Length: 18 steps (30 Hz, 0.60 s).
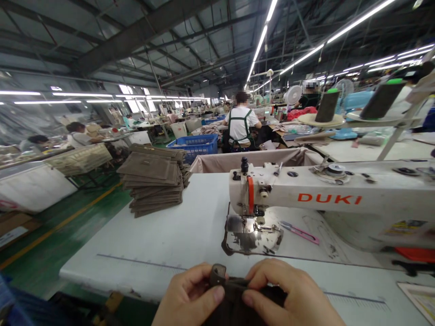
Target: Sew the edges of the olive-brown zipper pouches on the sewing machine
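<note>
Near the table's front edge, my left hand (pixel 195 296) pinches a dark brown fabric piece (pixel 234 301) by a small folded tab at its top. Thumb and fingers of my right hand (pixel 283 292) grip the same piece's upper edge a little to the right. Its lower part runs out of the bottom of the view. Just beyond my hands stands a white sewing machine (pixel 288 188) with red DUKI lettering. Pink-handled thread snips (pixel 301 233) lie on its bed, right of the presser foot.
A tall stack of brown fabric pieces (pixel 152 176) sits on the left of the pale table (pixel 163 240). Behind it are a blue crate (pixel 200 144) and a seated person (pixel 240 120). Dark thread cones (pixel 328 106) stand above the machine. A ruler line marks the table's front.
</note>
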### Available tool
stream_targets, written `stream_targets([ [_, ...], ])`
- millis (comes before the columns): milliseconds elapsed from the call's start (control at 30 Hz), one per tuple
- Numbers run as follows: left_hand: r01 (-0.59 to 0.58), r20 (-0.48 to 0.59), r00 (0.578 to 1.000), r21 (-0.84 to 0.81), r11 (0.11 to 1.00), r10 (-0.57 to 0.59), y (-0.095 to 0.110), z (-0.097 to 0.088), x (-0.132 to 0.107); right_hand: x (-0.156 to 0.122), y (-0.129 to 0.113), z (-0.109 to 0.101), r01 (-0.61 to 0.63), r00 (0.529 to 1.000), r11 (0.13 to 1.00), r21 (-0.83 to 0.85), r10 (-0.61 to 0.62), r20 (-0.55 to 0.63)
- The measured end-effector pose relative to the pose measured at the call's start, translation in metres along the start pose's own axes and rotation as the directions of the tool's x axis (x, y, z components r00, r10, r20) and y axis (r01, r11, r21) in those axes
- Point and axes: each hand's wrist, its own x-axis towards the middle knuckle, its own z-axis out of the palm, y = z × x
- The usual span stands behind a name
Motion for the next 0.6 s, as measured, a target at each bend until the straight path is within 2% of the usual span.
stream_targets([
  [167,0.004,-0.048,0.999,0.013,1.000,-0.003,-0.0017,-0.0004,-0.0016,-0.0014,-0.0013,-0.0045,0.019,0.999,1.000,0.022,-0.020,0.025],
  [300,-0.060,-0.153,0.985,0.148,0.987,0.083,0.0032,0.0005,-0.0015,-0.0041,-0.0032,-0.0076,0.048,0.997,0.998,0.048,-0.045,-0.060],
  [367,-0.072,-0.159,0.982,0.174,0.982,0.100,0.0049,0.0008,-0.0012,-0.0051,-0.0034,-0.0083,0.048,0.996,0.998,0.039,-0.045,-0.082],
  [500,-0.010,-0.113,0.993,0.089,0.996,0.020,0.0031,0.0003,-0.0004,-0.0046,-0.0019,-0.0075,0.044,0.994,0.998,0.036,-0.040,-0.101],
  [600,0.002,-0.114,0.993,0.034,0.999,0.002,-0.0023,0.0001,0.0004,-0.0034,-0.0008,-0.0062,0.045,0.994,0.998,0.043,-0.041,-0.099],
])
